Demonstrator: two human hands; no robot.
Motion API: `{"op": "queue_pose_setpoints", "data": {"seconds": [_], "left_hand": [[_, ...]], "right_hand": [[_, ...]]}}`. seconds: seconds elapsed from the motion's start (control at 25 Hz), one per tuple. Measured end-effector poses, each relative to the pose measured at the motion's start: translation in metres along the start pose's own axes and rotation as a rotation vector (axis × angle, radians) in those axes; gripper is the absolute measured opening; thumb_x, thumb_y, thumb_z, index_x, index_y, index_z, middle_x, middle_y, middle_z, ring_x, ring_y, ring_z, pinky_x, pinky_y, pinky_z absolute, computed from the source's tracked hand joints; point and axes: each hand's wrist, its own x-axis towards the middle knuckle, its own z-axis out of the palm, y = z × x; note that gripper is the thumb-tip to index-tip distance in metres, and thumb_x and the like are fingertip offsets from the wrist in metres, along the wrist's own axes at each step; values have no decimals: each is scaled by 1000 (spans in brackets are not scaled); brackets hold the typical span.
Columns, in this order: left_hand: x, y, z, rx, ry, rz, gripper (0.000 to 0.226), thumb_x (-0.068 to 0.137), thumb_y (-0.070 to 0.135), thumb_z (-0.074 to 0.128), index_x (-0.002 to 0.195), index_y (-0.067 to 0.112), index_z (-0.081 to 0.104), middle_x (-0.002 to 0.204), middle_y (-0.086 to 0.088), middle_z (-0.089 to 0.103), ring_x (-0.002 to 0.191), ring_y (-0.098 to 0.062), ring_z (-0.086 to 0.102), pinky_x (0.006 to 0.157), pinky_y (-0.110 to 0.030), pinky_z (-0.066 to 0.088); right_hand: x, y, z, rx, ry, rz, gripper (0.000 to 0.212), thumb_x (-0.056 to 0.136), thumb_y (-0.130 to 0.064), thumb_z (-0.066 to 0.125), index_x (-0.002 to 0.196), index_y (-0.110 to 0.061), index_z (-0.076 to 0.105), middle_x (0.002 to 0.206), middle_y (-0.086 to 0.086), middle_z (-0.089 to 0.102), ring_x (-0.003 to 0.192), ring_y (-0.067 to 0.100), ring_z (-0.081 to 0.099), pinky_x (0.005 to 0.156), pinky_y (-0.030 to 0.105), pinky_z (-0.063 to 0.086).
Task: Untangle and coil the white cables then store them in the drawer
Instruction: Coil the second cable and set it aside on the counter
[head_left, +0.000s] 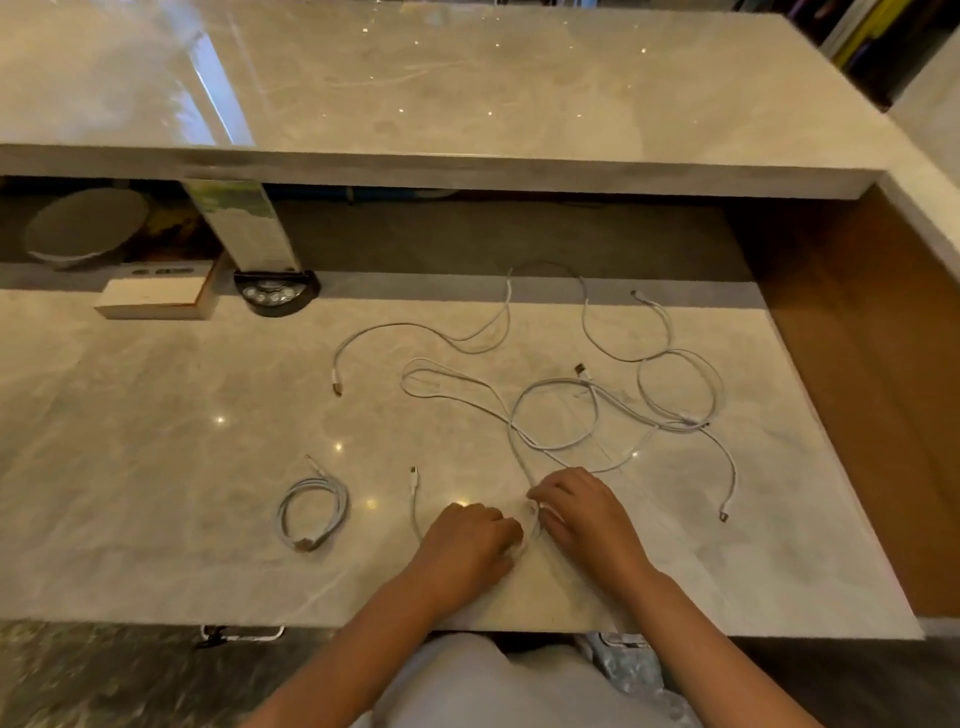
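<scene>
— Pinching anything?
— Both: left hand and right hand curl fingers round a thin white cable near the glossy marble desk's front edge.
— Others?
— Loose tangle behind; round coiled cable left, apart.

Coiled cable sits on the desk left of both hands. Left hand and right hand meet near the front edge, the tangled cables spread behind them, box far back-left.
</scene>
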Motion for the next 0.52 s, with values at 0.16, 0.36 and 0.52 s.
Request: {"op": "queue_pose_setpoints", "data": {"seconds": [0.16, 0.36, 0.52], "left_hand": [[1, 20, -20, -620, 259, -89, 17, 94, 25, 51, 101, 25, 66, 75, 10, 67, 72, -4, 61, 71, -23, 48], [14, 26, -63, -1058, 530, -121, 24, 87, 25, 45, 77, 23, 66, 57, 17, 56, 52, 2, 47, 53, -10, 36], [23, 6, -110, -1555, 732, -172, 29, 95, 21, 41, 77, 15, 63, 53, 11, 37, 48, -4, 31, 45, -15, 26]], "right_hand": [[13, -4, -13, 264, 167, 104, 25, 83, -24, 53, 98, -14, 70, 90, 4, 67, 88, 8, 52, 73, 16, 41], [35, -9, -25, 443, 326, 275, 11, 79, -18, 65, 87, -13, 71, 90, -5, 57, 89, 8, 51, 76, 11, 41], [34, 9, -40, 483, 210, 364, 7, 82, -16, 62, 83, -13, 68, 77, -19, 56, 81, 0, 50, 75, 12, 38]]}}
